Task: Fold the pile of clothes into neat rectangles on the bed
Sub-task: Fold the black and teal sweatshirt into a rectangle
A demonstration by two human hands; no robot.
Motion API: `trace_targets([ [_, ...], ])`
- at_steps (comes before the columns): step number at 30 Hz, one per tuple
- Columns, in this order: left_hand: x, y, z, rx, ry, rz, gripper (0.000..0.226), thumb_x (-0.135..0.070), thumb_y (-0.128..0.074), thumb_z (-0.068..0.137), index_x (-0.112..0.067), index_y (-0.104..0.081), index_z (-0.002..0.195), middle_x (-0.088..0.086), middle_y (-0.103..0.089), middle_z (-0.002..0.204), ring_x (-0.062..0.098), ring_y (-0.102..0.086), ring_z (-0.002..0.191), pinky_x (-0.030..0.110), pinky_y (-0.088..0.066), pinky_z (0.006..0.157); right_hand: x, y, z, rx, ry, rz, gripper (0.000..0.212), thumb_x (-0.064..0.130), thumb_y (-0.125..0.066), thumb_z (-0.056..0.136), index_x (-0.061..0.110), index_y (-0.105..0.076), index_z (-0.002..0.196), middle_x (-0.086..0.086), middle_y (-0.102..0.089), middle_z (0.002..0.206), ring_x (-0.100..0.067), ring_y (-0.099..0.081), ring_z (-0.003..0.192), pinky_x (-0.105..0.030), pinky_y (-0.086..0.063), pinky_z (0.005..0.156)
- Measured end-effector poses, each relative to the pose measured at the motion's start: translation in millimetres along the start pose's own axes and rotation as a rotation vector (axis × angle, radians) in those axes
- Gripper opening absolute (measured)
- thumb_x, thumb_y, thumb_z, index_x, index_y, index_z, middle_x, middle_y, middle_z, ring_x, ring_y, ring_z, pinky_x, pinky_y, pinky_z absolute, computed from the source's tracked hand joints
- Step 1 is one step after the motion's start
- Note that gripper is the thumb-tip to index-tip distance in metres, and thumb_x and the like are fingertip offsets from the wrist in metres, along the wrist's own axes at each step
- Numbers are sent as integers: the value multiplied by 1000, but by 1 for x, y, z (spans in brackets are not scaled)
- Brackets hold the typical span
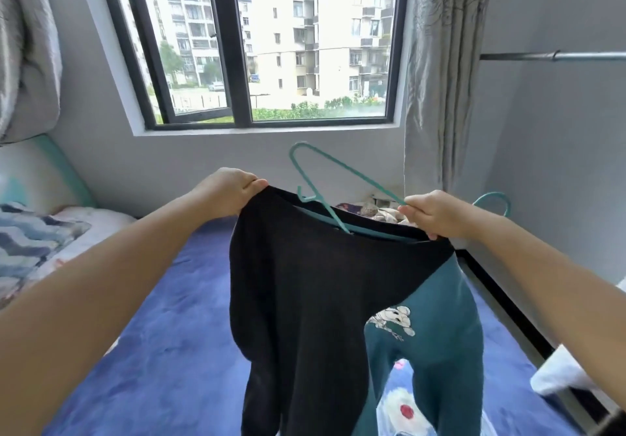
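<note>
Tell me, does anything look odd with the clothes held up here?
Yes. A green hanger is tilted, half out of the black garment's neck, gripped by the right hand; the left hand holds the other edge.

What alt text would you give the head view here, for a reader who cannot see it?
Two bare hands hold up a black garment by its top edge over a blue bed, the left hand at one corner and the right hand at the other, also gripping a teal hanger. A teal garment with a white print hangs behind it, below a window.

black garment (305, 300) hangs upright on a teal hanger (325, 205), teal printed garment (437, 327) behind it.
</note>
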State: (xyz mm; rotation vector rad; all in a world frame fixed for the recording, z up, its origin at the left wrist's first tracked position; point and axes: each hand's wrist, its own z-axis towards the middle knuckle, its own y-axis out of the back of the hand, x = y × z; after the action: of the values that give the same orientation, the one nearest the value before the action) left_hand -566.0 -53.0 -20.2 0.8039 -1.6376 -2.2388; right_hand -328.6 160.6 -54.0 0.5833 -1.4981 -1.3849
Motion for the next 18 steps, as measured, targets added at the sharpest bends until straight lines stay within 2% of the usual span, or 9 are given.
trace_targets([
  [3,-16,-17,7,114,107,-206,43,-33,-35,100,0,-62,108,23,-64,93,34,-62,76,29,-50,74,0,-13,9,-65,-111,133,33,23,-36,100,9,-47,72,-2,-48,49,-9,-48,36,-20,-41,50],
  [5,-35,-31,11,141,154,-305,42,-32,-36,100,0,-61,108,17,-57,85,27,-57,64,26,-50,67,9,-25,20,-119,-156,146,36,22,-35,101,9,-44,69,-2,-47,50,-7,-45,29,-15,-38,42],
  [7,-51,-44,15,180,194,-337,42,-32,-35,101,0,-60,107,15,-55,83,24,-55,62,28,-51,64,20,-32,33,-209,-191,224,37,23,-34,101,15,-40,65,-1,-47,55,-10,-47,37,-14,-37,37],
  [9,-59,-58,20,211,238,-308,41,-32,-34,101,1,-58,100,13,-53,75,26,-55,59,30,-51,64,25,-34,49,-325,-259,370,37,22,-33,101,17,-39,65,-1,-44,61,-15,-44,50,-19,-38,44],
  [11,-59,-76,25,230,294,-267,43,-32,-34,101,0,-55,83,12,-52,69,26,-54,55,26,-49,62,16,-38,65,-425,-389,518,33,22,-32,100,13,-43,70,-4,-46,69,-20,-43,57,-27,-35,50],
  [13,-55,-98,30,241,358,-278,45,-31,-35,101,-2,-48,69,13,-52,68,25,-54,54,26,-49,55,-1,-42,70,-492,-582,690,30,19,-32,99,10,-45,73,-7,-46,72,-20,-42,59,-28,-31,47],
  [15,-49,-116,30,246,419,-334,44,-29,-36,101,-4,-44,65,13,-51,67,24,-52,53,25,-46,38,-19,-45,61,-537,-762,971,34,15,-31,98,13,-38,65,-2,-41,63,-16,-36,50,-22,-29,37],
  [16,-49,-126,29,260,438,-352,43,-27,-35,101,-4,-43,66,13,-50,66,23,-51,53,24,-45,35,-29,-45,51,-577,-845,1092,34,12,-30,97,14,-35,64,-1,-37,61,-14,-32,48,-17,-26,33],
  [18,-50,-146,32,297,447,-356,40,-26,-34,101,-5,-42,68,12,-49,66,23,-50,54,27,-47,41,-57,-48,31,-697,-981,1244,31,6,-30,95,14,-32,64,-1,-33,64,-12,-26,49,-8,-23,30],
])
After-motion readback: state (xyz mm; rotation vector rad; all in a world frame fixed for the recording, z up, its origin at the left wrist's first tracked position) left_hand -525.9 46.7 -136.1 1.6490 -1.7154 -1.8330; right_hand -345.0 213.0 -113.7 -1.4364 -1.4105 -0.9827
